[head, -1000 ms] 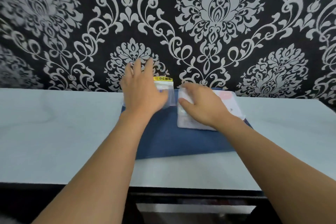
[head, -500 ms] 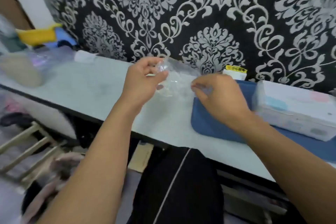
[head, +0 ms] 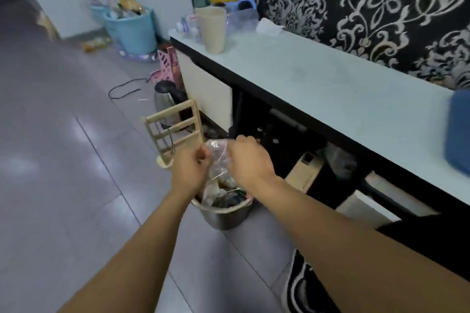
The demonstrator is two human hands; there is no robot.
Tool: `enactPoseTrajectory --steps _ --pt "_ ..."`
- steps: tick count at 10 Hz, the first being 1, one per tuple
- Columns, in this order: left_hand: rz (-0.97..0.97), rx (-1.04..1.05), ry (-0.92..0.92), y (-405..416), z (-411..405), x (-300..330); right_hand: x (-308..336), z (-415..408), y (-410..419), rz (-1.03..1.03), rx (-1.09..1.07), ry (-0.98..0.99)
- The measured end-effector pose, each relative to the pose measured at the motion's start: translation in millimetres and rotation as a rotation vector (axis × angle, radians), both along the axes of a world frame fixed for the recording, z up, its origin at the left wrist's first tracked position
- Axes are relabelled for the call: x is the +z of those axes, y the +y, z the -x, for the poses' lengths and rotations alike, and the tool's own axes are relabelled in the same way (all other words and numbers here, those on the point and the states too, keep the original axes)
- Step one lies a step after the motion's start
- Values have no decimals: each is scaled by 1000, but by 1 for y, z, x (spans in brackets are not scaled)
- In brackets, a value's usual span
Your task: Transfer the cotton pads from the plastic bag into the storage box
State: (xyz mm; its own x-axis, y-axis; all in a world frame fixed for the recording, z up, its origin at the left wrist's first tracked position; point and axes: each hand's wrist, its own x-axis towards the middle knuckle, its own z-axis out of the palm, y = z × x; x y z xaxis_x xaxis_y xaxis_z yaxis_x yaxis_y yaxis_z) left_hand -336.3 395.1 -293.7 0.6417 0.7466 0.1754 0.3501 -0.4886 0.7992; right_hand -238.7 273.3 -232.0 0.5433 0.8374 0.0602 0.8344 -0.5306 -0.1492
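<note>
Clear plastic bag [head: 218, 157] crumpled between hands, contents unclear

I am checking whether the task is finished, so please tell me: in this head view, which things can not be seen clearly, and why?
- Storage box: out of the head view; only the blue mat shows, cut by the right edge.
- Plastic bag: clear and crumpled between the left hand and right hand; whether it is empty cannot be told.
- Waste bin: contents partly hidden by both hands.
- Items at the counter's far end: blurred.
</note>
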Motion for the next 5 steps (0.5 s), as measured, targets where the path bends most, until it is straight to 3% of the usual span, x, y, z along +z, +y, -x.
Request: enactPoseTrajectory --steps 1,2,4,5 --pt "69 18 117 -4 24 -40 -33 4 2 157 78 91" --pt "-38 -83 227 -12 42 -55 -60 -7 -14 338 134 191" --pt "-183 -135 186 -9 37 -50 -63 -19 -29 71 161 368" --pt "-307 -200 312 -19 30 -42 -62 -19 -47 109 126 320"
